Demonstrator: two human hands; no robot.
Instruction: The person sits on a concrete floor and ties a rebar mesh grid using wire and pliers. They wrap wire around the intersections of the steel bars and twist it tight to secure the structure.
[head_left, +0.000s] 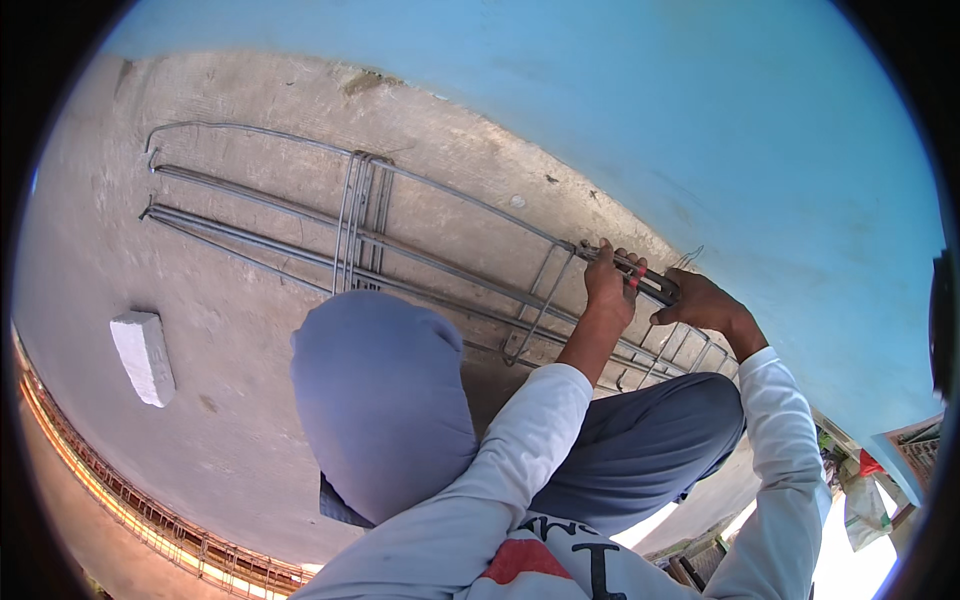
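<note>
A pair of pliers [655, 286] with dark handles and a red band lies across my two hands, its head against the top bar of a long steel rebar cage [440, 267]. My left hand [610, 285] wraps around the tool near its head, beside a square stirrup [541, 312]. Farther right, my right hand [700, 301] is closed around the handle ends. A thin bent wire [690, 256] sticks up just beyond it. Further left, several stirrups [346, 220] stand bunched together around the bars. My knees hide part of the cage's near side.
A blue wall [740, 130] rises right behind the cage. On the concrete floor [230, 345] at left lies a white block [143, 357]. A ledge with a row of bars [170, 530] runs along the lower left. Bags [866, 510] hang at the lower right.
</note>
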